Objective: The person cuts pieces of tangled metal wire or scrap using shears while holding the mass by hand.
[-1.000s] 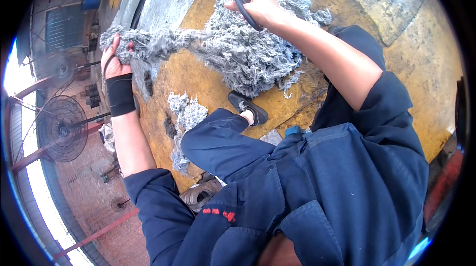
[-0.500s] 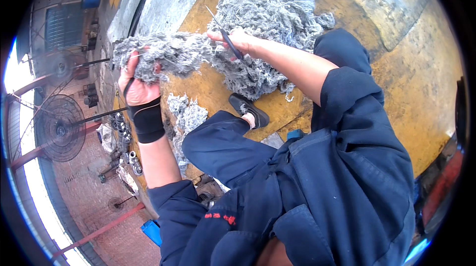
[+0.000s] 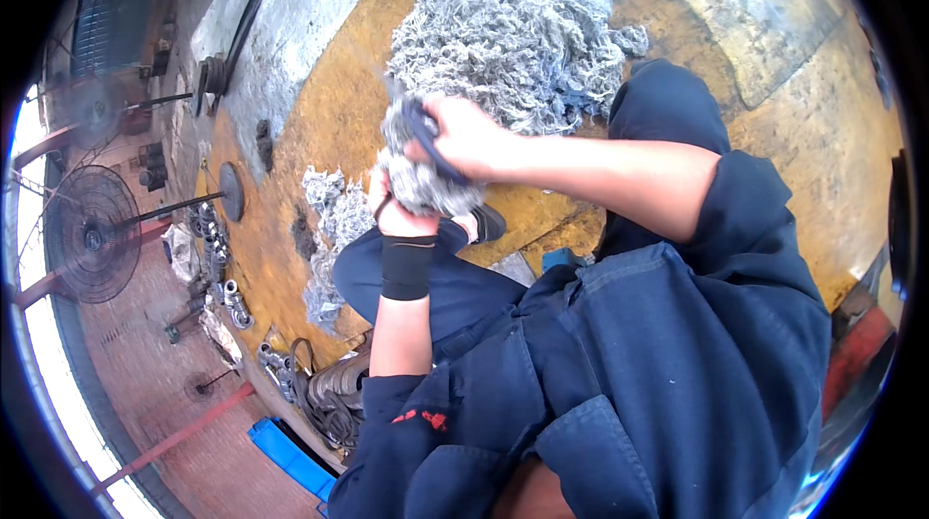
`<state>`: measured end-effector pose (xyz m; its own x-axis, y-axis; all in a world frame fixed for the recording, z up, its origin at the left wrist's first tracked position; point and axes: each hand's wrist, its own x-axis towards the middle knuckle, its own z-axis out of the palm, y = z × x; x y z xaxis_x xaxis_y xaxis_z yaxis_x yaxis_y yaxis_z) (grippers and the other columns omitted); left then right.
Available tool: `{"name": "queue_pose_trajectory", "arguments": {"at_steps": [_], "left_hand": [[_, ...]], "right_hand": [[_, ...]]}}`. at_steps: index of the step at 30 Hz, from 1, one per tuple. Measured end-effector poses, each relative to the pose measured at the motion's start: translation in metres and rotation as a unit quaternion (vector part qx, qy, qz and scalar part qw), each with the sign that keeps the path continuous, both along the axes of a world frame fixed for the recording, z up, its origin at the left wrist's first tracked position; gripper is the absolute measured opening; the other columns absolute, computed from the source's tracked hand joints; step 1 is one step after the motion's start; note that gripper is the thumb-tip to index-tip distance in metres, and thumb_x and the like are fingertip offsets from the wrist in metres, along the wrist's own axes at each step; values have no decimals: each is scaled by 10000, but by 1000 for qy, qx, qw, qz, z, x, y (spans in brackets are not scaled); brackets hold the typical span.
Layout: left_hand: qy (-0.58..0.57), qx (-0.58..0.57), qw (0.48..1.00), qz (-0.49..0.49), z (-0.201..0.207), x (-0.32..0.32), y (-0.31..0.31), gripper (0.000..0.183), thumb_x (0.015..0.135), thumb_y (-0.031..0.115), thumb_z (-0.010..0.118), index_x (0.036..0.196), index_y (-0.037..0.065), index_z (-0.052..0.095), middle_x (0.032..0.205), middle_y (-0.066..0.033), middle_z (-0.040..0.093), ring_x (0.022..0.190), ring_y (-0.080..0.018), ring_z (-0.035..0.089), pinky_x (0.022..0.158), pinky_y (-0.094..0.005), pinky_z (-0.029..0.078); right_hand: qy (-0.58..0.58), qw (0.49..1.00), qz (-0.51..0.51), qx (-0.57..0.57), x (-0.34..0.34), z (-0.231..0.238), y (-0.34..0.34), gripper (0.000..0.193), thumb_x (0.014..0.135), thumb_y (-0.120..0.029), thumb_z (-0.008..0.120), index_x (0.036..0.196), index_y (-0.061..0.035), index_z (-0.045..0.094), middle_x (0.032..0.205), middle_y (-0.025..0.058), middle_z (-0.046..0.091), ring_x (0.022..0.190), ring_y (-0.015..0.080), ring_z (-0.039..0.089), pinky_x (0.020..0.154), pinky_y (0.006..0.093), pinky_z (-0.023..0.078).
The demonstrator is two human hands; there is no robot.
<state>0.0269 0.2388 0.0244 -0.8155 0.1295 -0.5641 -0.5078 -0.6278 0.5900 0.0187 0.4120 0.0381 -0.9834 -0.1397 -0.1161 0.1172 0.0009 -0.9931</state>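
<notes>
The left hand [image 3: 402,216] is clamped around the lower side of a bundle of grey yarn [image 3: 418,186], while the right hand [image 3: 466,140] closes on the dark handle of the scissors [image 3: 419,124] and presses against it, the blades too blurred to make out. Half a second ago the bundle stretched leftward; now it is gathered above the left knee [image 3: 387,272], between the big yarn pile [image 3: 513,35] and a smaller clump [image 3: 339,211] nearer the left edge of the floor [image 3: 339,113].
</notes>
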Motion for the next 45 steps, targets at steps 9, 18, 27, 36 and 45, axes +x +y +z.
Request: {"name": "queue_pose_trajectory", "arguments": {"at_steps": [9,18,27,36,45], "left_hand": [[-63,149,974,-158,-6,39,-11,953,805,711,399,1335,-80,372,1346,-270,439,1214,-371,471,1077,-470,321],[-212,221,919,-250,-82,33,-13,558,949,456,443,1178,-43,542,1093,-205,624,993,-324,612,975,-430,443],[97,-93,959,-249,-112,70,-35,413,972,299,433,1264,9,468,1220,-147,554,1121,-259,536,1014,-397,402],[177,-93,958,-207,-120,80,-33,439,972,334,423,1292,34,440,1266,-136,516,1171,-251,496,1027,-410,380],[-175,44,973,-145,-106,41,-54,569,929,119,503,1443,118,260,1347,-136,456,1088,-294,558,914,-433,489]], "right_hand": [[213,940,188,191,78,-18,-15,402,686,-172,711,963,-5,473,872,160,581,827,352,614,714,422,495],[288,903,251,197,89,-32,-9,299,687,-149,674,867,-6,484,782,157,582,759,351,614,651,439,496],[350,878,247,213,88,-43,-18,361,735,-248,680,955,-19,509,833,139,565,769,331,612,644,419,500],[284,940,184,35,87,-58,-36,363,840,-336,632,923,-41,437,881,148,546,849,368,572,699,449,453],[176,953,120,214,68,-46,12,387,853,-371,614,975,-21,502,875,189,561,748,393,604,668,461,494]]}}
